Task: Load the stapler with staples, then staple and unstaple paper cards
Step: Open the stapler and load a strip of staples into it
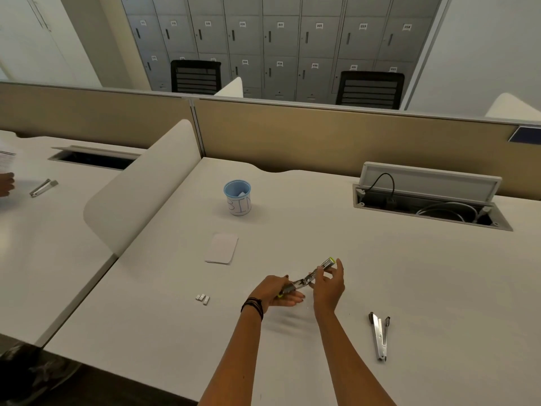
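Two bare hands over the white desk top (292, 361), both on one small metal stapler with yellow-green ends (310, 278), swung open nearly flat and held just above the surface, near the front middle. Left hand (278, 290) clenched around the stapler's near end, fingers curled under it, dark cord bracelets (252, 306) at the wrist. Right hand (329, 284) pinching the far, raised half with thumb and fingertips, remaining fingers spread loose. Staples inside the channel: could not tell. To the left of the hands, a few short silvery strips of staples (203, 298) lay flat on the desk, apart from the stapler. Farther back and left, a small stack of white round-cornered paper cards (221, 248) lay flat. Beyond the cards stood a white paper cup with a blue rim and blue handwritten letters (238, 197), upright, something pale inside. Right of the hands, well apart, lay a long silver and black staple remover (379, 336), untouched. At the back right, an open cable hatch with a raised grey lid (430, 197) held black and grey cords. On the neighbouring desk, beyond a rounded white divider (140, 186), lay another silver metal tool (43, 187) near another person's hand (6, 183) at the frame's edge.
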{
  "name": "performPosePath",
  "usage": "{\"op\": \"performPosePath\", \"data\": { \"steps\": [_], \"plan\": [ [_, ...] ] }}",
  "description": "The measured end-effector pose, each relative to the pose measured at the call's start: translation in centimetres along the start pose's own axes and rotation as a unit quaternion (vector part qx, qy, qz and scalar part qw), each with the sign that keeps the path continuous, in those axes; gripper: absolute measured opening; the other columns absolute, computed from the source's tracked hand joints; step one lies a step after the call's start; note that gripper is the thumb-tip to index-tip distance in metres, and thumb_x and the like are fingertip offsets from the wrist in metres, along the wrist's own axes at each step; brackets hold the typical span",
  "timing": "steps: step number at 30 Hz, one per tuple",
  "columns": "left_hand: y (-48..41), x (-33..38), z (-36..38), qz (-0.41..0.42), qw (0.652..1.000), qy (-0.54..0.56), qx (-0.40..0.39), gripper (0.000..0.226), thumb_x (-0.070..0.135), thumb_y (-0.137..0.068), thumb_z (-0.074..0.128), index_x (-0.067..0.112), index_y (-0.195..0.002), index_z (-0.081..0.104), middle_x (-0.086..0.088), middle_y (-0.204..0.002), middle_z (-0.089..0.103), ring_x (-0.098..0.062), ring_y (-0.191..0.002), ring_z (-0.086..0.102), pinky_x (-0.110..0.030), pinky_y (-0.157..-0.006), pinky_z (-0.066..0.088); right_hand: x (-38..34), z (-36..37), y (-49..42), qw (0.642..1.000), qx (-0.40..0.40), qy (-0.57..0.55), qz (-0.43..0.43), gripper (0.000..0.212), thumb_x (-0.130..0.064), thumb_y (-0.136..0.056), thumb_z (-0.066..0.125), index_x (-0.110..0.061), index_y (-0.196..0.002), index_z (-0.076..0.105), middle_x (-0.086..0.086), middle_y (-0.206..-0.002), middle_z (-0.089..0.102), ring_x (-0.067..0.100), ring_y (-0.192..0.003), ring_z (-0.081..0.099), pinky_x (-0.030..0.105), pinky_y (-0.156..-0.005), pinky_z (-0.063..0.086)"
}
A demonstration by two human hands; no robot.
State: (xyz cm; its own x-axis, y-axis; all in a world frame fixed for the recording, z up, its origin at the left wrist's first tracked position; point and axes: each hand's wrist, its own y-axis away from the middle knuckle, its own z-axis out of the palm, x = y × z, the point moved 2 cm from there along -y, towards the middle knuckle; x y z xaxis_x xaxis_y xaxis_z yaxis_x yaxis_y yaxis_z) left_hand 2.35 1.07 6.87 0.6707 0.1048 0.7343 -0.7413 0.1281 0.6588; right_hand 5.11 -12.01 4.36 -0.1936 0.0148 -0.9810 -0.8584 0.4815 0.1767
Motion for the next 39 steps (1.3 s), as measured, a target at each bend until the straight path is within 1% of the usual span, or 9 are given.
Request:
{"op": "performPosePath", "data": {
  "steps": [6,10,12,18,21,23,26,32,39],
  "plan": [
    [0.2,1.9,0.8,0.058,0.996,-0.062,0.011,0.071,0.053,-0.097,0.018,-0.002,-0.108,0.062,-0.013,-0.075,0.073,-0.017,-0.061,0.071,-0.024,-0.058,0.059,-0.3,-0.1,0.7,1.000,-0.009,0.015,-0.018,0.050,-0.004,-0.089,0.057,-0.011,-0.136,0.041,0.020,-0.112,0.061,0.030,-0.079,0.066,0.047,-0.069,0.059],
    [-0.1,1.3,1.4,0.105,0.994,-0.030,0.005,0.076,0.062,-0.093,0.013,0.006,-0.109,0.062,-0.013,-0.080,0.072,-0.020,-0.072,0.072,-0.031,-0.065,0.060,0.0,-0.5,0.7,0.999,-0.012,0.017,-0.027,0.044,-0.004,-0.089,0.057,-0.009,-0.131,0.046,0.020,-0.107,0.063,0.024,-0.071,0.063,0.014,-0.052,0.052],
    [-0.4,0.9,1.9,0.141,0.989,-0.033,0.024,0.066,0.056,-0.096,0.019,0.009,-0.108,0.063,-0.010,-0.078,0.070,-0.017,-0.071,0.070,-0.031,-0.065,0.060,0.3,-0.6,0.9,0.999,-0.025,0.016,-0.020,0.040,-0.004,-0.089,0.056,-0.009,-0.128,0.047,0.018,-0.104,0.062,0.018,-0.067,0.062,0.010,-0.048,0.049],
    [-1.9,-1.2,1.5,0.254,0.926,-0.222,0.172,0.030,0.034,-0.090,0.058,0.017,-0.114,0.062,-0.003,-0.105,0.055,-0.010,-0.084,0.057,-0.016,-0.073,0.047,1.2,-0.5,1.2,0.997,-0.075,0.009,0.013,0.042,0.001,-0.089,0.054,-0.011,-0.130,0.048,0.017,-0.107,0.060,0.018,-0.073,0.065,0.020,-0.049,0.056],
    [-2.5,-2.0,1.1,0.189,0.950,-0.198,0.148,0.034,0.035,-0.094,0.050,0.013,-0.119,0.058,-0.010,-0.113,0.061,-0.016,-0.091,0.059,-0.025,-0.077,0.052,0.7,-0.3,1.4,0.996,-0.091,0.006,0.025,0.044,0.002,-0.091,0.049,-0.011,-0.132,0.046,0.016,-0.109,0.059,0.017,-0.076,0.064,0.022,-0.051,0.057],
    [-2.4,-2.2,1.4,0.142,0.975,-0.145,0.091,0.035,0.035,-0.098,0.040,0.010,-0.111,0.061,-0.010,-0.102,0.067,-0.015,-0.078,0.063,-0.024,-0.067,0.054,0.4,-0.1,1.5,0.995,-0.093,0.011,0.027,0.039,-0.003,-0.094,0.045,-0.013,-0.132,0.047,0.010,-0.109,0.057,0.011,-0.077,0.062,0.025,-0.062,0.057],
    [-2.2,-2.3,1.5,0.143,0.980,-0.119,0.072,0.040,0.033,-0.101,0.034,0.008,-0.105,0.064,-0.005,-0.081,0.068,-0.010,-0.062,0.062,-0.020,-0.058,0.054,-0.4,0.5,2.1,0.993,-0.113,0.006,0.039,0.031,-0.023,-0.098,0.037,-0.023,-0.125,0.053,0.007,-0.120,0.060,0.022,-0.095,0.064,0.046,-0.087,0.054],
    [-2.7,-2.3,1.6,0.161,0.974,-0.110,0.111,0.048,0.031,-0.101,0.032,-0.004,-0.110,0.063,-0.015,-0.083,0.065,-0.009,-0.052,0.059,-0.026,-0.060,0.058,-2.3,1.0,2.5,0.987,-0.152,-0.028,0.050,0.047,-0.046,-0.097,0.031,-0.011,-0.116,0.056,0.010,-0.102,0.064,0.026,-0.090,0.064,0.035,-0.070,0.057],
    [-2.0,-1.7,1.7,0.175,0.976,-0.072,0.105,0.037,0.028,-0.101,0.034,0.002,-0.096,0.060,-0.005,-0.069,0.047,-0.013,-0.059,0.053,-0.019,-0.048,0.055,-2.7,1.4,3.0,0.989,-0.141,-0.035,0.041,0.050,-0.049,-0.095,0.026,-0.011,-0.112,0.052,0.016,-0.100,0.061,0.030,-0.093,0.062,0.047,-0.086,0.053]
  ]
}}
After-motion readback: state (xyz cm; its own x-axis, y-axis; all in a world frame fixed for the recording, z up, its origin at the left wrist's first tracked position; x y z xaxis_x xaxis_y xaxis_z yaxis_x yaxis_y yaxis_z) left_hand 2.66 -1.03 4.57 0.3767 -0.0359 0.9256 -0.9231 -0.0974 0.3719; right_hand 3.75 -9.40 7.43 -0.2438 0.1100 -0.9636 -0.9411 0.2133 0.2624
